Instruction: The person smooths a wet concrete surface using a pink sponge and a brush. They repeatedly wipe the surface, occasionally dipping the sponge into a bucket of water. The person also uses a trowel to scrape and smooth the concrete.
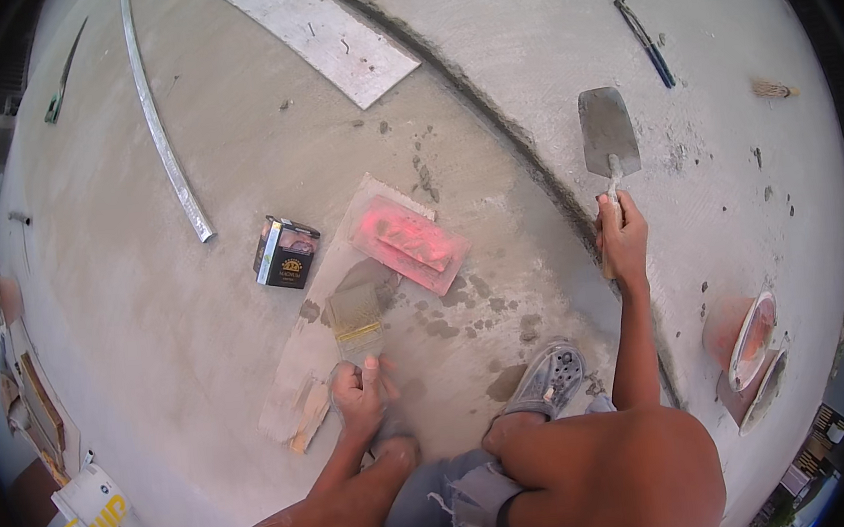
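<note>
My left hand (358,398) is closed round the handle of a wide flat brush (356,319), its bristles grey and caked, with a yellow band across it. The bristles are over a pale, dusty board (322,317) on the floor. A pink plastic float (408,243) lies on and beside that board, just beyond the brush. My right hand (622,231) grips the handle of a trowel (609,132), whose grey blade points away from me. Blade and hand are just right of a dark groove (533,158) that runs diagonally through the grey cement floor.
A small black box (287,255) stands left of the float. Farther off are a metal strip (155,126), a speckled board (332,40), blue-handled pincers (646,43) and a whisk-like brush (775,89). Tubs (750,340) lie at right; a white bucket (92,505) is at lower left.
</note>
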The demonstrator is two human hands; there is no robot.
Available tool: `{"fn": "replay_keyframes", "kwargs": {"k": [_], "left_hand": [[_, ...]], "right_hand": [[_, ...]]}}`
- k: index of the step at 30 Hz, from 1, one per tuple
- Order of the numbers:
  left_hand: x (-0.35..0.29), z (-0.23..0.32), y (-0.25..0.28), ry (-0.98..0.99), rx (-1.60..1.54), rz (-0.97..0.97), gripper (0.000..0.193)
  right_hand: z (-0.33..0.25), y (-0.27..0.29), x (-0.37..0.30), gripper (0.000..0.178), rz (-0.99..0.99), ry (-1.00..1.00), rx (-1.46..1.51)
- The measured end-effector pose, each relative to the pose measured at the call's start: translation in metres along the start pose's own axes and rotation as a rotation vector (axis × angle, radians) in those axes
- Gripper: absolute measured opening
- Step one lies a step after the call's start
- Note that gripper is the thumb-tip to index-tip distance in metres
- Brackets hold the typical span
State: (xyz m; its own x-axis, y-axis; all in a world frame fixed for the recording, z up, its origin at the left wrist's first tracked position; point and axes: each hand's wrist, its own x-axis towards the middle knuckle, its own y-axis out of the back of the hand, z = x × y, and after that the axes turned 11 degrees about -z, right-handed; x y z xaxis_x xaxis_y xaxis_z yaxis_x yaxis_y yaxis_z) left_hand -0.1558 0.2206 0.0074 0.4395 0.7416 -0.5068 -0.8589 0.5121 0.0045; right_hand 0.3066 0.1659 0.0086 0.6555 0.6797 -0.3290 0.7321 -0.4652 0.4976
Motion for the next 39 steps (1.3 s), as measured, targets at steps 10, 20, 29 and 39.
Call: {"fn": "replay_keyframes", "kwargs": {"k": [10,20,29,39], "left_hand": [[0.000,0.020,-0.006,0.039,-0.116,-0.012,0.042],[-0.003,0.013,-0.008,-0.040,0.004,0.005,0.041],[-0.013,0.032,0.004,-0.066,0.062,0.090,0.041],[0.020,0.064,0.024,-0.590,0.655,0.017,0.050]], "right_hand": [[0.019,0.040,0.059,0.024,0.245,0.375,-0.461],[-0.114,-0.174,-0.047,0.042,-0.380,0.744,-0.374],[-0.102,-0.184,-0.045,0.046,-0.480,0.267,0.224],[-0.110,-0.191,-0.153,0.047,-0.735,0.251,0.560]]}}
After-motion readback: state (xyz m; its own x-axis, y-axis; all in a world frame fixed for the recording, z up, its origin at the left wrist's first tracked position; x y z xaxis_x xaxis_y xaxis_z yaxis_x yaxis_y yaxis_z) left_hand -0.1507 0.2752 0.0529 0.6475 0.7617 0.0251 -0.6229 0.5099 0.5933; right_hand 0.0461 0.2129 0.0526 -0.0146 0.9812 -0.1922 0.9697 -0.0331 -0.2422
